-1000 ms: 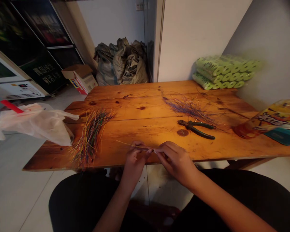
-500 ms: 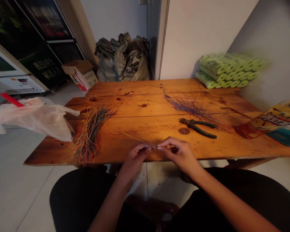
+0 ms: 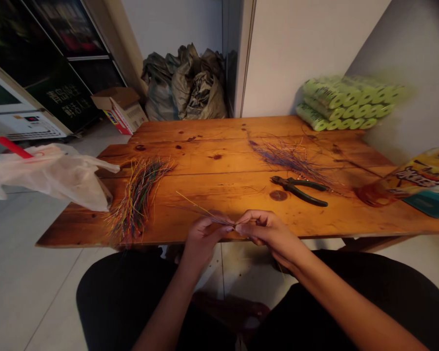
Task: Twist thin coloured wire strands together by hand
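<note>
Two hands pinch a few thin wires [image 3: 205, 210], fingertips nearly meeting above the near edge of the table [image 3: 205, 183].
The left hand [image 3: 202, 239] holds the wires between thumb and forefinger, their loose ends, one of them yellow, fanning out to the far left; the right hand [image 3: 269, 231] pinches them just beside, thumb and forefinger narrowed together. Half a second ago a small gap parted the two hands' fingertips; now they almost touch, and a yellow strand [image 3: 281, 268] shows below the right hand. That suggests the handling centres on one spot of the wires, though the fingers hide exactly what is done there. A bundle [image 3: 141, 195] lies left on the table, a looser pile [image 3: 289, 156] far right, with pliers [image 3: 296, 189] on its near side, handles spread, untouched.
</note>
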Motion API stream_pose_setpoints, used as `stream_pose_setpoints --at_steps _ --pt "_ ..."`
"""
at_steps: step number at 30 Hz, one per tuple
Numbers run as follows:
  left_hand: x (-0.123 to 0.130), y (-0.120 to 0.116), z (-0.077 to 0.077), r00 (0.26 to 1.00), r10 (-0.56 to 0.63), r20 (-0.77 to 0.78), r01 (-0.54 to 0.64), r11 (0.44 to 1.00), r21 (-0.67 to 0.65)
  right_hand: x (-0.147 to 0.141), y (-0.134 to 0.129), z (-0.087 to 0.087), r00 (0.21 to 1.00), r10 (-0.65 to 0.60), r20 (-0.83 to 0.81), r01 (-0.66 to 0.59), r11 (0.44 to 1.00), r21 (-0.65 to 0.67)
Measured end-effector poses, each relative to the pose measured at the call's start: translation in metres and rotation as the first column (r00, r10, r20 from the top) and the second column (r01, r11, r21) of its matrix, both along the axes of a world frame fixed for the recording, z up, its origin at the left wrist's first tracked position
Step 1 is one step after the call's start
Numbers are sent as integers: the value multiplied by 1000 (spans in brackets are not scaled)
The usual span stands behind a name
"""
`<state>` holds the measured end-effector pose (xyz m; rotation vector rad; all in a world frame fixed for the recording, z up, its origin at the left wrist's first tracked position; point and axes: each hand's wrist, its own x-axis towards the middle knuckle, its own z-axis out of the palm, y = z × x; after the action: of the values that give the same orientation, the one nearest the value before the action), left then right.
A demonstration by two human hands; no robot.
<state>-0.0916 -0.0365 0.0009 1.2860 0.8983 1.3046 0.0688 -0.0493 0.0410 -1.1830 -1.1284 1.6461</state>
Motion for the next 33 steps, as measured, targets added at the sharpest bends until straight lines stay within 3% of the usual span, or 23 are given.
stream_pose_setpoints --at_steps 3,6,8,11,13,18,22,25,29,33 --pt "1 -2 -1 999 32 1 -32 999 7 -1 -1 -1 1000 -2 29 0 998 66" --pt "8 -7 -2 996 84 18 -83 996 -46 -2 -2 -2 984 -54 172 14 974 225" --pt "15 -12 -4 990 132 57 -125 986 -107 -2 -4 -2 937 -148 317 21 928 372" --pt "24 -17 -7 975 179 134 -152 971 -186 -2 -6 -1 850 -292 439 -33 801 597" --pt "26 -17 -8 967 181 182 -139 965 -223 -1 -6 -1 831 -319 456 -58 765 641" --pt "20 -11 -4 973 158 168 -119 968 -219 2 -2 -3 867 -231 441 10 894 449" --pt "17 -9 -1 983 162 85 -146 975 -165 6 2 -2 912 -125 391 -17 940 340" --pt "16 -10 0 981 177 82 -163 975 -152 12 4 1 966 16 259 -69 978 197" --pt "15 -11 3 979 157 128 -128 969 -211 20 6 1 985 174 -8 -174 984 -23" --pt "14 -11 4 980 130 151 -86 960 -267 17 8 -3 988 147 -56 -151 986 -70"
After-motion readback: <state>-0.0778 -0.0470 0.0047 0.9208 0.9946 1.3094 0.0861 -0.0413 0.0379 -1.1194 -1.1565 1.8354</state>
